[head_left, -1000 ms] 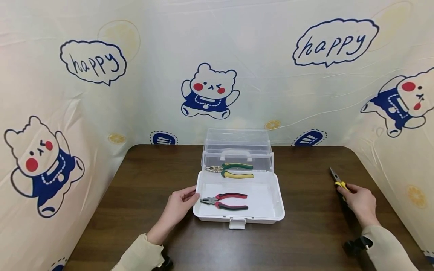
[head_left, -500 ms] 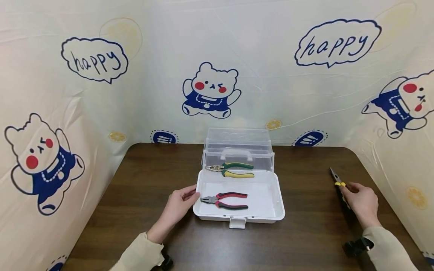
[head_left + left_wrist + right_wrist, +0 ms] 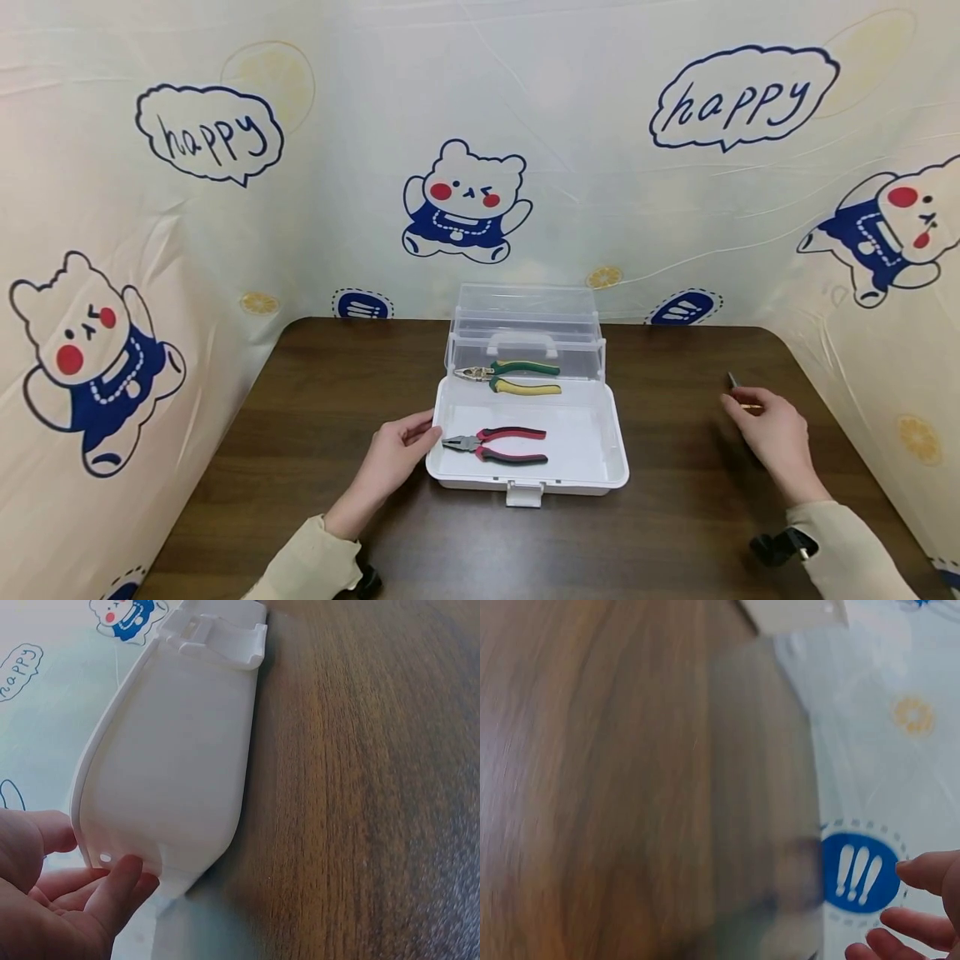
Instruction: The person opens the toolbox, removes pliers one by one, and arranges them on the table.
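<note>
My left hand (image 3: 401, 454) grips the left rim of a white toolbox (image 3: 618, 442), thumb on top and fingers against its outer wall (image 3: 161, 757). Inside lie combination pliers (image 3: 498, 446) with red-and-black handles. A green-and-yellow-handled pair of pliers (image 3: 510, 377) lies at the back, against the clear raised lid (image 3: 525, 312). To the right, my right hand (image 3: 776, 442) is over long-nose pliers (image 3: 732, 381); only their dark tip and a bit of yellow show past it. In the blurred right wrist view, the right fingers (image 3: 922, 930) are spread apart, with nothing visible between them.
The brown wooden table (image 3: 337, 367) carries the box and pliers. A patterned cloth (image 3: 337, 183) hangs behind it and at both sides. The toolbox's white latch (image 3: 523, 494) sticks out at the front.
My right hand has shifted left and slightly forward, and now covers most of the long-nose pliers, whose handles showed earlier. The left hand and toolbox have stayed put.
</note>
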`<state>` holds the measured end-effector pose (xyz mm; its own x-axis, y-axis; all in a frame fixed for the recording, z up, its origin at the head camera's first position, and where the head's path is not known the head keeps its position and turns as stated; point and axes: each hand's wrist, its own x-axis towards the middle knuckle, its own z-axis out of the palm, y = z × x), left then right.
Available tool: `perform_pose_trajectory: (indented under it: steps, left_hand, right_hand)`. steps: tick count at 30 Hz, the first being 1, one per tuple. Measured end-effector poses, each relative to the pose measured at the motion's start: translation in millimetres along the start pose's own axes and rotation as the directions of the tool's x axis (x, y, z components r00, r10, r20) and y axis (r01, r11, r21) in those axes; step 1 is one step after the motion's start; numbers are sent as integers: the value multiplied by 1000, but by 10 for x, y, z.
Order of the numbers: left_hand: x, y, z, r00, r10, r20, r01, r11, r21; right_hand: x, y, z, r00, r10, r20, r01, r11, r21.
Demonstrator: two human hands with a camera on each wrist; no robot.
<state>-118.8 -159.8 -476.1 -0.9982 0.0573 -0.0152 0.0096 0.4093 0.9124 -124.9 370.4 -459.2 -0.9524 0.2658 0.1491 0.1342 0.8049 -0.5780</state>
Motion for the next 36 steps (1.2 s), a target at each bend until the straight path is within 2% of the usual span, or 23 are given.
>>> perform_pose_trajectory:
  steps: [6,13,17,24,29,36]
  left_hand:
    - [1,-8,1,1000,-3,0,3,1000,-3]
    - [1,2,4,1000,-9,-1,9,1000,-15]
    - [-5,10,5,1000,-14,2,14,1000,-28]
    - [-6,2,3,1000,-16,0,16,999,-28]
    - [-4,-3,5,1000,-20,-2,20,999,-30]
    - [-10,8,8,1000,-25,-4,25,999,-26]
  right_hand:
    - [-52,-306,22,997,-77,25,76,996,40]
    - [-96,-674,-2,983,-177,45,171,980,99]
    - [-108,-851,-1,976,-204,71,193,972,136]
    - [-79,-1149,-2,963,-261,74,249,958,142]
    - [-23,-1346,16,949,-297,110,278,948,155]
    - [33,-1571,161,928,-348,130,316,924,218]
